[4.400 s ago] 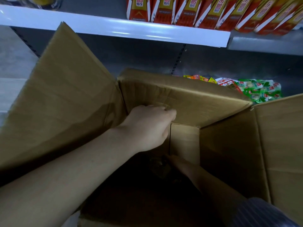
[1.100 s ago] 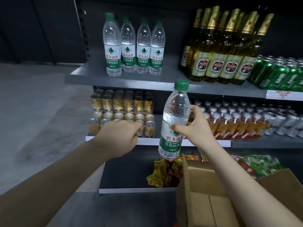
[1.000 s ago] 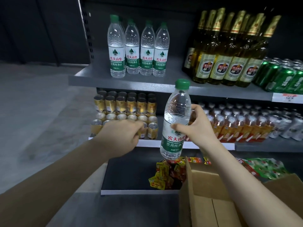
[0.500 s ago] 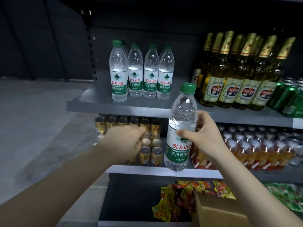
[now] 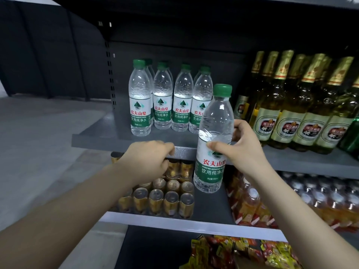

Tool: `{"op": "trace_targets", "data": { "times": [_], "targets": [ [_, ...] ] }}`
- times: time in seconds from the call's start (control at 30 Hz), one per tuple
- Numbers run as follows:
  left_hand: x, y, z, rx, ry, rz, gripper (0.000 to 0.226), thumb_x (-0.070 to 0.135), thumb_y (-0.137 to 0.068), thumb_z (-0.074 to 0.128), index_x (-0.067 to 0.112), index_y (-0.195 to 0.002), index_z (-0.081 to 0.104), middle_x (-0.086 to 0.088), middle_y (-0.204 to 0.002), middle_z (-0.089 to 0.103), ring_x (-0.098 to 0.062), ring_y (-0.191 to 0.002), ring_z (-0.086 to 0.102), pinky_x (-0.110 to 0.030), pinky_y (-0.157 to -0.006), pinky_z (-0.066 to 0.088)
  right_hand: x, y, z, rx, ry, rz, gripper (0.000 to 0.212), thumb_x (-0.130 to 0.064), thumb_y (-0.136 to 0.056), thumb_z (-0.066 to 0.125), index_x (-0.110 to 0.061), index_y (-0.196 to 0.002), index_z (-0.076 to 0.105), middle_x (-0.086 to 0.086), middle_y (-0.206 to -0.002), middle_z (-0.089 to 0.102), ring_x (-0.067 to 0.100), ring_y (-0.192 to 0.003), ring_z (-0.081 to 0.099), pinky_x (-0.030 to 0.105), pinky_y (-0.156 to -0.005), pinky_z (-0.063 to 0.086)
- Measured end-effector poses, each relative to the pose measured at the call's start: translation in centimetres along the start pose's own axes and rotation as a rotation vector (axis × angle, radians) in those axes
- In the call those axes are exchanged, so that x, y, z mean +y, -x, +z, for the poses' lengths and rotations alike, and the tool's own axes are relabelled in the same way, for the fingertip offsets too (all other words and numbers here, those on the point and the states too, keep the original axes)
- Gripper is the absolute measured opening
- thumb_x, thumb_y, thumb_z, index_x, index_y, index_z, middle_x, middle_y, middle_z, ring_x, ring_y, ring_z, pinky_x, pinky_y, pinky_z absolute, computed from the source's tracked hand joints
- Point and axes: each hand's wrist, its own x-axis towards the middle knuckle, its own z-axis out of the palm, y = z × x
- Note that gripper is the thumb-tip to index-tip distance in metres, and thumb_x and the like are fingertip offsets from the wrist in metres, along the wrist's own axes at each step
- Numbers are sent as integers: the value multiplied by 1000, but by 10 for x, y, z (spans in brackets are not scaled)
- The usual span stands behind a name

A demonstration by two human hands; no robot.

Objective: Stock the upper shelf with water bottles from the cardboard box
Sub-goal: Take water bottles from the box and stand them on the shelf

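A shop — grey metal shelving stocked with rows of water bottles, beer bottles, gold cans.

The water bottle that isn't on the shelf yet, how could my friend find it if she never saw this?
Start at the grey upper shelf, where green-capped water bottles stand beside tall golden glass bottles. Just in front of that shelf's edge, the right hand grips one more water bottle. It is the only one off the shelf, and it looks biggest because it is nearest.

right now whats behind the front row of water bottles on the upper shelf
Behind the front row of water bottles more green caps show, so a second row stands there. Their bodies, and how many there are, are hidden.
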Motion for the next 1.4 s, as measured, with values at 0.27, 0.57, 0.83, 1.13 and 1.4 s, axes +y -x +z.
{"op": "trace_targets", "data": {
  "times": [0.27, 0.57, 0.83, 1.13, 1.4],
  "targets": [
    [-23, -21, -4, 4, -28, -11, 24, 24, -93, 39, 26, -116, 46, 7, -114, 57, -17, -101, 55, -30, -75, 44, -8, -37, 13, 35, -19, -37, 51, -11, -67, 78, -17, -106, 47, -10, -90, 60, -12, -68, 57, 7, -57, 46],
    [-51, -47, -7, -13, -42, 6, 27, 24, -92, 38, 28, -118, 45, 8, -117, 56, -16, -105, 55, -31, -81, 45, -15, -79, 36, 91, -30, -62, 50, -10, -67, 78, -16, -105, 46, -10, -88, 59, -3, -71, 57, 6, -57, 47],
    [-67, -71, -2, 26, 1, 76, 24, 24, -92, 38, 27, -115, 46, 10, -115, 57, -14, -103, 54, -27, -74, 42, -15, -108, 52, 102, -16, -71, 49, -8, -68, 77, -16, -105, 45, -15, -83, 58, -18, -62, 55, 4, -55, 46],
    [-74, -88, 6, 53, 58, 136, 24, 27, -92, 40, 27, -116, 46, 8, -115, 56, -15, -105, 53, -28, -77, 40, 3, -130, 71, 133, 12, -51, 51, -9, -67, 78, -20, -103, 44, -15, -83, 58, -5, -72, 58, 21, -72, 50],
    [-79, -94, 15, 56, 92, 159, 25, 28, -92, 39, 27, -116, 46, 7, -115, 56, -15, -106, 53, -28, -77, 39, 21, -132, 84, 134, 29, -40, 52, -11, -68, 78, -23, -103, 42, -16, -83, 57, -16, -64, 55, 10, -60, 46]
  ]
}}
